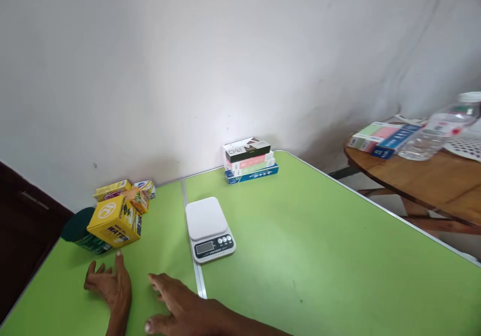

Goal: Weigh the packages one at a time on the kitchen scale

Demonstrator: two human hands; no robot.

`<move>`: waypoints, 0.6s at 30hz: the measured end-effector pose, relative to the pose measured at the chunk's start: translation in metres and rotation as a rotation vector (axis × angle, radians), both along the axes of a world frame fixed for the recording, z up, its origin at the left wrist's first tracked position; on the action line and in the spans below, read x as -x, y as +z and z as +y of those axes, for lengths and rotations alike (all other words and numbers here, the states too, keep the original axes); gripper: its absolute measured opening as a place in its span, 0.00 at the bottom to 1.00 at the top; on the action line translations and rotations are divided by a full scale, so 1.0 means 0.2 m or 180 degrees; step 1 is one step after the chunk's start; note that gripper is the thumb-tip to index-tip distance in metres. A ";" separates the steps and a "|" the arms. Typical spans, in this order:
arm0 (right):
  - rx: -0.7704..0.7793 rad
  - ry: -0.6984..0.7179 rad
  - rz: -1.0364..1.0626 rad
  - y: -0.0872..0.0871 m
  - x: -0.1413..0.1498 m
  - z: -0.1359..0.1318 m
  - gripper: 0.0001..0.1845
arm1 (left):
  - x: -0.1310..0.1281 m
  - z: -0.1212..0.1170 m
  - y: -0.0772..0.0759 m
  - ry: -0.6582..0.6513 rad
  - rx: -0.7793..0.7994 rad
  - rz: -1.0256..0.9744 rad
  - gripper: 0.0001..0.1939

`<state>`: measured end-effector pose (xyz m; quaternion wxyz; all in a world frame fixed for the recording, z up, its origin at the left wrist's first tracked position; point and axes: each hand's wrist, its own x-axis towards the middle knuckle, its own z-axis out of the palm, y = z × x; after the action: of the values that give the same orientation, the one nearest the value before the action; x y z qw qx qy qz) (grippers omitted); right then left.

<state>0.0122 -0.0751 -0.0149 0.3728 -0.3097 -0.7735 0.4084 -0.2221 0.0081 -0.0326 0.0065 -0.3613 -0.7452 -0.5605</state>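
My left hand hovers over the left side of the green table, fingers spread and holding nothing. Just beyond it stands a yellow box marked "WATER", with a dark green container to its left. Smaller yellow and orange cartons sit behind the yellow box. To the right of my left hand is my right hand, its thumb apart from the fingers and nothing in its grasp. Ahead of the right hand lies a white kitchen scale, its platform bare.
Several flat boxes are stacked at the back of the green table, against the wall. On the right, a round wooden table holds more boxes, a clear plastic bottle and a white perforated item.
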 end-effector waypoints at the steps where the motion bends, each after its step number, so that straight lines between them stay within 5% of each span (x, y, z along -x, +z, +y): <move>1: 0.0087 -0.0118 0.0107 0.06 -0.12 -0.02 0.49 | -0.05 -0.02 0.02 0.0007 -0.0020 -0.0008 0.47; 6: 0.0106 -0.1736 0.0996 0.29 -0.87 0.19 0.27 | -0.44 -0.03 0.24 -0.0650 -0.0449 0.0541 0.44; 11: -0.0289 -0.3644 0.1144 0.24 -1.53 0.53 0.33 | -0.91 0.09 0.48 -0.1778 -0.0269 0.0625 0.41; 14: -0.0452 -0.4139 0.0917 0.22 -1.74 0.72 0.40 | -1.21 0.21 0.56 -0.2636 -0.0053 0.0480 0.38; 18: -0.0394 -0.4331 0.0585 0.27 -1.85 0.98 0.48 | -1.59 0.46 0.59 -0.3527 0.0176 0.0100 0.44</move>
<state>0.3814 0.1205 0.0388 0.6273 -0.6686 -0.3944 0.0632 0.0953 0.1006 0.0847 -0.2877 -0.7076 -0.4579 -0.4548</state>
